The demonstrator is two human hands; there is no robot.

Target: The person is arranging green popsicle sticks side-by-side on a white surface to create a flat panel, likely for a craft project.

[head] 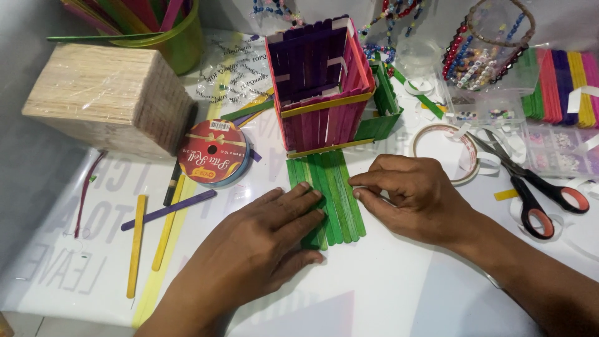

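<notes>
A shrink-wrapped block of pale sticks (106,93) is sitting far left. Beside it a round ribbon roll (213,151) is showing a red label with a small white sticker. Crumpled clear printed wrap (234,68), perhaps a bag, is lying behind.

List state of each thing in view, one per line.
green stick panel: flat on table, sticks side by side
left hand: palm down, pressing panel
right hand: fingers pinching panel's right edge
stick box: upright, open-topped
scissors: shut, lying flat
tape roll: lying flat
ribbon spool: lying flat, wound
</notes>
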